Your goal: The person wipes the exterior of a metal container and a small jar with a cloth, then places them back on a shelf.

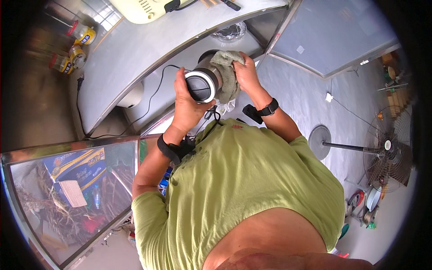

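My left hand (189,104) grips the near end of a cylindrical appliance or container (206,64). This end is round and black with a white ring, and it faces up towards me. Behind it the body looks metallic, with a dark rim at the far end. In my right hand (247,73) is a bunched grey-green towel cloth (226,77), laid against the right side of the body and covering part of it. A thin black power cord (162,81) passes behind my left hand; whether it joins the cylinder cannot be seen.
A grey counter (141,44) curves across ahead, above a shelf (189,64) bearing a foil-like round dish (231,32). Jars (82,32) stand at left, near a black plug (80,80). A pale yellow appliance (141,10) sits on top. At right stands a pedestal fan (386,148).
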The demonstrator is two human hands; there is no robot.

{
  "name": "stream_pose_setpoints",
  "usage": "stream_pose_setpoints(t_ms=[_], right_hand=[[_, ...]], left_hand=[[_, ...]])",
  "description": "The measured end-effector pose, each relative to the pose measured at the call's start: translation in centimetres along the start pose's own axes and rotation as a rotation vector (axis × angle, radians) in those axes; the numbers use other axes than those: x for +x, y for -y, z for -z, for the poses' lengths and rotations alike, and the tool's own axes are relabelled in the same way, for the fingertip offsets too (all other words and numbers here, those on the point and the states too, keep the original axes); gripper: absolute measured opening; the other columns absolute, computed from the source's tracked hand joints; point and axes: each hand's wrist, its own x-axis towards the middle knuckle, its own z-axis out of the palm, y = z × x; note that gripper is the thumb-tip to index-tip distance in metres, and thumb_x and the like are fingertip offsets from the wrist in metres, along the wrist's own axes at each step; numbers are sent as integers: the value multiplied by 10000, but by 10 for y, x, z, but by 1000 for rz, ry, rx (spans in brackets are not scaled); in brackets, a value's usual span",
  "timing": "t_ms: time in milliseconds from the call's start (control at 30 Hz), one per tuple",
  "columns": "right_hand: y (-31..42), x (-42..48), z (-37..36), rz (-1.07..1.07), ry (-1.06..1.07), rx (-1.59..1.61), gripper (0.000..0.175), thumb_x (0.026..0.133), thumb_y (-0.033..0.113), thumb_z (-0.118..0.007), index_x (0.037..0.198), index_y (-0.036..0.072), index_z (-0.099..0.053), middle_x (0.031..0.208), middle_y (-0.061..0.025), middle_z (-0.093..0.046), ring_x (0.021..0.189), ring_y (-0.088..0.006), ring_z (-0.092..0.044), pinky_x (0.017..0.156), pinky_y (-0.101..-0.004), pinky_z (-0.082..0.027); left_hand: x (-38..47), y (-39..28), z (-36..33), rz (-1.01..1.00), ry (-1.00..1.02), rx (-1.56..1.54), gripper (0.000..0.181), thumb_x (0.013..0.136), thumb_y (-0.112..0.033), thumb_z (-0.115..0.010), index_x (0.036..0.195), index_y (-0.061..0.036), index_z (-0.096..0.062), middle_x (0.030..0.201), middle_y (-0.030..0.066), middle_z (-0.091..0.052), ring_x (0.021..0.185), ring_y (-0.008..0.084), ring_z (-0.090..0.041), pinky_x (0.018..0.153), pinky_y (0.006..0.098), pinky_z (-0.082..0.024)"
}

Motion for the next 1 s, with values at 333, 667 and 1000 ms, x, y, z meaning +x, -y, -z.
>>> stream_pose_setpoints(t_ms=[333,667,1000], right_hand=[[51,3,20,241,73,-144,225,657,-59,-404,845,-22,-522,744,-50,-571,701,-94,-512,651,-235,-418],[78,9,17,551,272,-271,356,536,-141,-382,855,-20,-483,838,-94,-546,817,-176,-535,741,-258,-413],[94,11,13,688,327,-464,347,548,-122,-505,870,9,-498,865,-103,-535,822,-244,-541,723,-283,-430]], left_hand=[[9,-7,-6,583,610,-1651,878,676,-542,-559,1244,46,-237,1247,281,-294,1105,429,-361,906,455,-363],[13,-4,-22,624,719,-1723,937,627,-632,-539,1254,6,-262,1183,221,-406,1023,428,-447,834,479,-412],[21,-39,-13,382,431,-1096,703,598,-181,-696,1151,18,-310,1023,116,-486,904,177,-502,843,292,-378]])
